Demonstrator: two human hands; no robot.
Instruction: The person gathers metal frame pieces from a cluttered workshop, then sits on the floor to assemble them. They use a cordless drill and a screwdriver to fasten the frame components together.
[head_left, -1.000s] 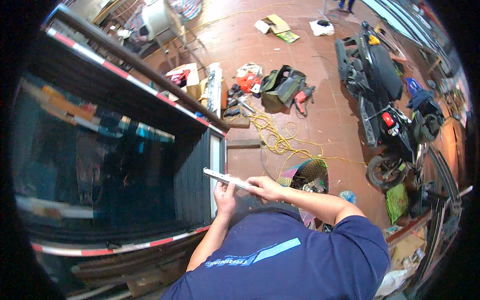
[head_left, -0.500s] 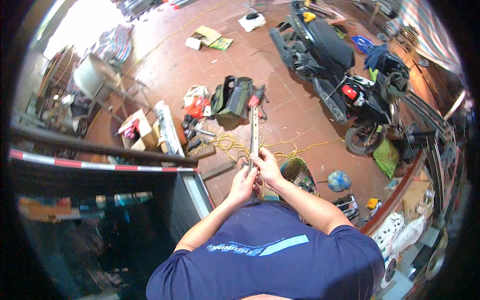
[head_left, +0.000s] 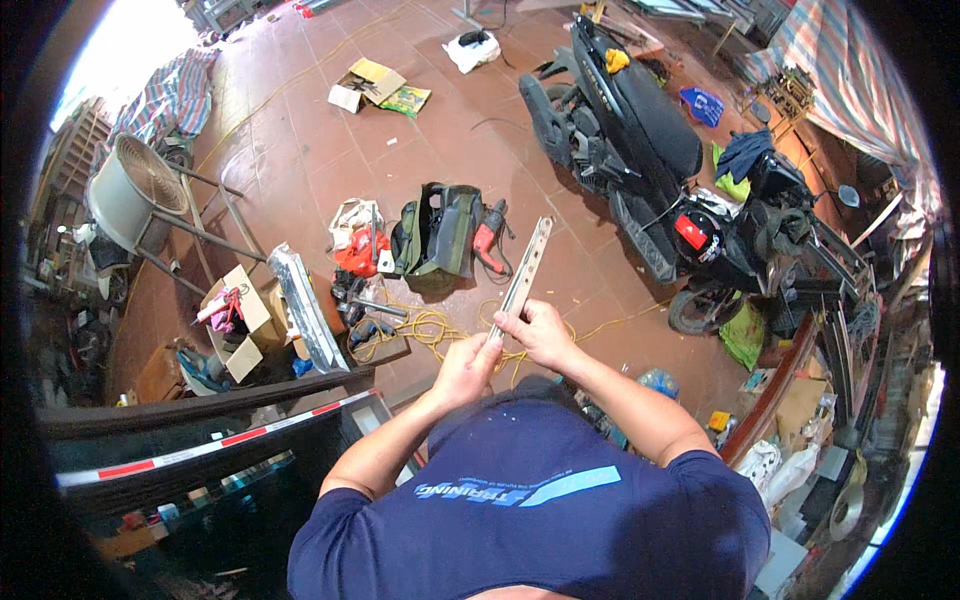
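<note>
I hold a long, flat grey metal strip (head_left: 526, 270) with small holes along it; it points away from me, up over the red tiled floor. My right hand (head_left: 540, 330) grips its near part from the right. Fingers of my left hand (head_left: 468, 368) pinch the strip's near end from below. Both forearms rise from my dark blue shirt at the bottom of the view. A dark glass panel (head_left: 215, 470) in a frame with red and white tape lies low at my left.
On the floor ahead lie an open green tool bag (head_left: 440, 238), a red power drill (head_left: 487, 240), yellow cable (head_left: 430, 328), cardboard boxes (head_left: 240, 320) and a folded metal profile (head_left: 303, 305). A black motorcycle (head_left: 660, 160) stands at the right. A round fan (head_left: 135, 190) is at the left.
My view has swung from the dark glass panel toward the floor and motorcycle. The strip, held level across the panel before, now points away from me, still in both hands.
</note>
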